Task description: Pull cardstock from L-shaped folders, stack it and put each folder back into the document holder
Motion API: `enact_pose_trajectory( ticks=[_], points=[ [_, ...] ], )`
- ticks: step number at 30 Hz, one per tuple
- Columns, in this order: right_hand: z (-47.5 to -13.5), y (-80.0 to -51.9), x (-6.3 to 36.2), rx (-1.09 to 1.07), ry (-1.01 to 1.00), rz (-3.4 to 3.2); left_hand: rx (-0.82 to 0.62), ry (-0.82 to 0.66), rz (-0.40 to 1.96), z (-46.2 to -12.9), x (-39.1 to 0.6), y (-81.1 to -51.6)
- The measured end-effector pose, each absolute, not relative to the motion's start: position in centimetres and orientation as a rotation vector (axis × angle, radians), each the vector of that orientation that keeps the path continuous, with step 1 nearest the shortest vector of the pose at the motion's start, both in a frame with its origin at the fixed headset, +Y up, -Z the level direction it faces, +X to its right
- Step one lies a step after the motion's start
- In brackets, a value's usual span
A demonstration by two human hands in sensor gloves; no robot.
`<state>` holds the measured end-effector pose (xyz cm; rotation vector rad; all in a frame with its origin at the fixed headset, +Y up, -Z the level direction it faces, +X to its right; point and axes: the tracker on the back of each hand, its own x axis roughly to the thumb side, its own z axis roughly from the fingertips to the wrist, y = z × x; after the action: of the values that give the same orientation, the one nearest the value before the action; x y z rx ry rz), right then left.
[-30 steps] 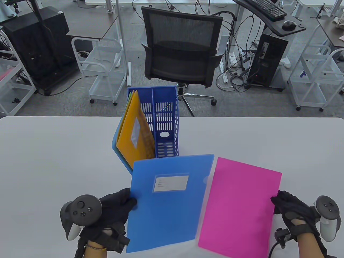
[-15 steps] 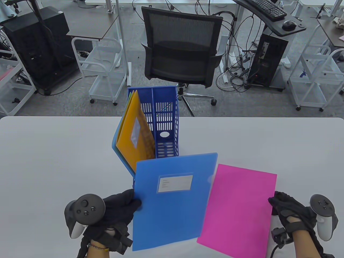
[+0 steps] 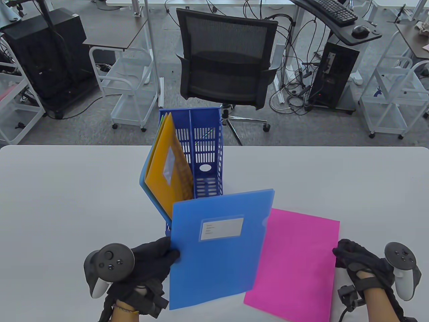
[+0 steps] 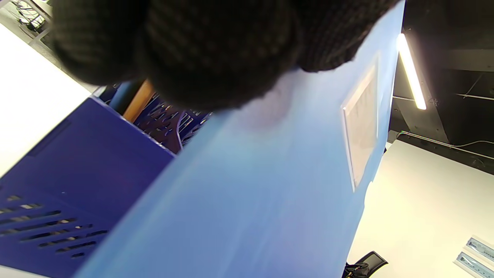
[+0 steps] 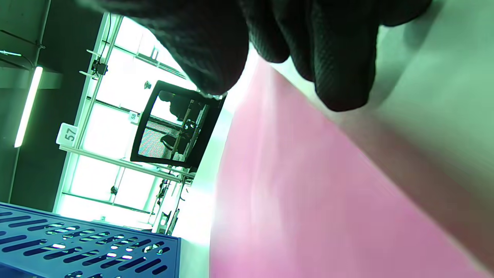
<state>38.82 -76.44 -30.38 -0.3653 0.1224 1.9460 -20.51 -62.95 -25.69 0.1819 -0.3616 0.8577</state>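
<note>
Cardstock (image 3: 295, 261), a bright pink sheet, lies near the table's (image 3: 67, 201) near right edge, its left part tucked under the blue folder (image 3: 218, 248) that I hold up in front of me. My right hand (image 3: 360, 268) is at the sheet's right edge; from the wrist view my fingertips (image 5: 339, 65) are curled down at that edge with my thumb close beside them, so I seem to pinch the sheet, though the blur keeps me from being sure how firmly. My left hand (image 3: 147, 265) grips the blue folder at its left edge, thumb on the front face and fingers (image 4: 216, 50) wrapped behind, pressed against the plastic. The folder is tilted, its top right corner highest, and its white label (image 3: 222, 228) faces me. I cannot tell whether anything is inside it.

Just beyond the folder stands the blue document holder (image 3: 204, 154), upright in the middle of the table, with two slotted compartments side by side. In the left compartment an orange folder (image 3: 169, 174) leans out toward me and to the left, with at least one more folder behind it showing a blue edge and a green edge. The right compartment shows only its slotted walls. The holder's near end is hidden behind the blue folder in my left hand.

Far past the table a black office chair (image 3: 228, 57) stands on the floor.
</note>
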Motion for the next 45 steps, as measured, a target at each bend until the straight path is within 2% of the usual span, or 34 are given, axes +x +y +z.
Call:
enact_pose_trajectory(
  ticks=[6,13,24,29,35,39,45],
  points=[
    [-30.2,-75.5,38.5,-0.362,0.082,2.051,0.230,-0.389,0.893,-25.5,-20.3,-62.7],
    [-29.8,-72.5,37.2,-0.143,-0.081,2.226,0.337,-0.414,0.986,-24.8,-20.2,-62.3],
    [-28.6,-70.2,34.0,0.233,-0.166,2.435,0.639,-0.420,1.207,-22.9,-19.9,-61.3],
    [-28.4,-69.8,32.3,0.302,-0.154,2.622,0.800,-0.412,1.289,-21.7,-19.8,-60.6],
    [-28.3,-69.9,31.6,0.338,-0.149,2.646,0.945,-0.333,1.246,-21.0,-19.3,-59.7],
    [-28.3,-70.1,31.5,0.346,-0.130,2.655,0.919,-0.293,1.199,-21.7,-18.2,-59.2],
    [-28.2,-70.2,31.0,0.372,-0.113,2.670,0.848,-0.142,1.035,-23.3,-15.8,-58.9]
  ],
)
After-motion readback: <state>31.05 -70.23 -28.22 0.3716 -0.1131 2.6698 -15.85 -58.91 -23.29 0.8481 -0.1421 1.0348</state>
